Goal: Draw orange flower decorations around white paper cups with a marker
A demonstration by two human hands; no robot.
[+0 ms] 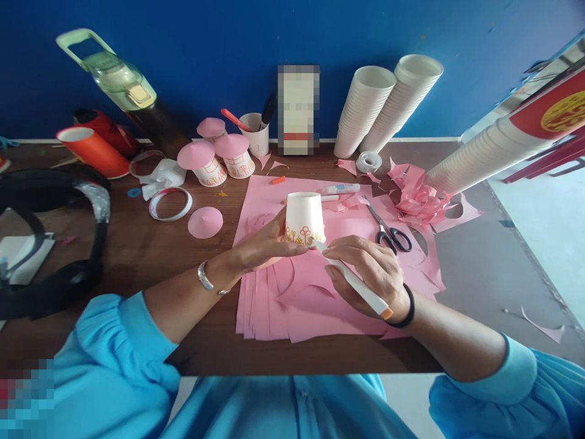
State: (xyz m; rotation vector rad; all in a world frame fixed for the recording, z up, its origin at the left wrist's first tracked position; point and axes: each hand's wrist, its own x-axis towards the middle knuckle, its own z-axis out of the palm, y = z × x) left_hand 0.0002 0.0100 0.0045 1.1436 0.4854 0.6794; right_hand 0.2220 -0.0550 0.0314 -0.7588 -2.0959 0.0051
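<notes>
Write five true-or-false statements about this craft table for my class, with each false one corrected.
1. The left hand holds a white cup with drawings on it. True.
2. The right hand holds the scissors. False: it holds a white marker; the scissors lie on pink paper.
3. Three cups standing on the table have pink cone tops. True.
4. The tape roll hangs on the blue wall. False: it lies on the table.
5. A metal bracelet is on the left wrist. True.

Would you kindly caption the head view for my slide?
Left hand steadies a flower-patterned paper cup; right hand holds a white marker to it.
</notes>
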